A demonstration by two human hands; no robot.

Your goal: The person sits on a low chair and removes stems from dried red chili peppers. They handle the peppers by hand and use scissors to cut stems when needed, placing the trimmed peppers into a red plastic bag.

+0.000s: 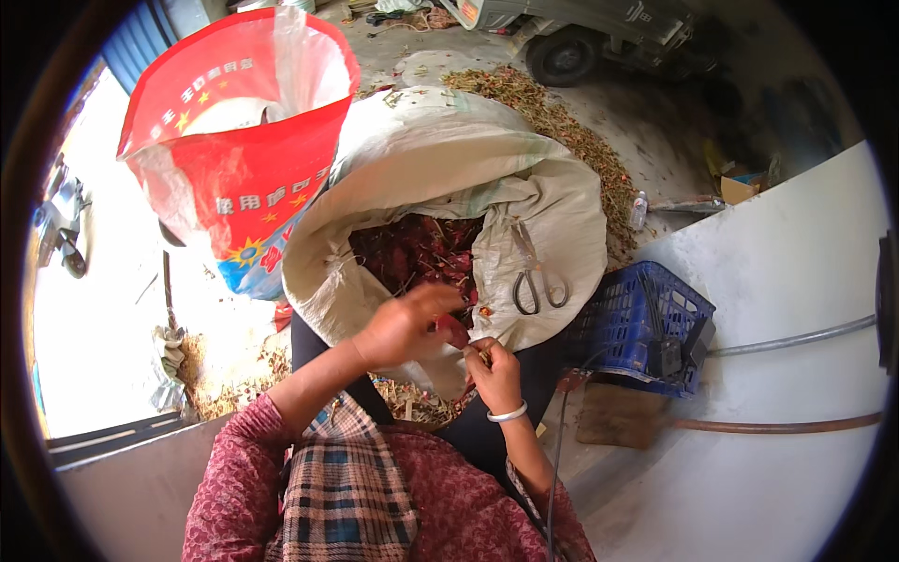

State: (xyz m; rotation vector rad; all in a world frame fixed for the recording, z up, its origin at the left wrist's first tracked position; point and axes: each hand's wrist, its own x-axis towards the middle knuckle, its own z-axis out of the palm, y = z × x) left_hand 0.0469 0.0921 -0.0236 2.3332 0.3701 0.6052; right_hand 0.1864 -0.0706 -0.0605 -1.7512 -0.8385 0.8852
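Note:
A dark red dried chili pepper (452, 332) lies between my two hands, over the near rim of a white woven sack (552, 201). My right hand (494, 377), with a pale bangle on the wrist, pinches the pepper's lower end. My left hand (409, 326) is smeared by motion beside its upper end; whether its fingers grip the pepper does not show. Inside the sack's open mouth lies a heap of dark red dried peppers (412, 253) with pale stems. Scissors (536, 281) with dark handle loops rest on the folded right side of the sack.
A red printed plastic bag (234, 159) stands open at the left of the sack. Stems and chaff (562, 122) cover the floor beyond. At right are a blue plastic crate (627, 318), a clear bottle (639, 211) and a white wall (796, 281). A vehicle wheel (565, 58) stands at the back.

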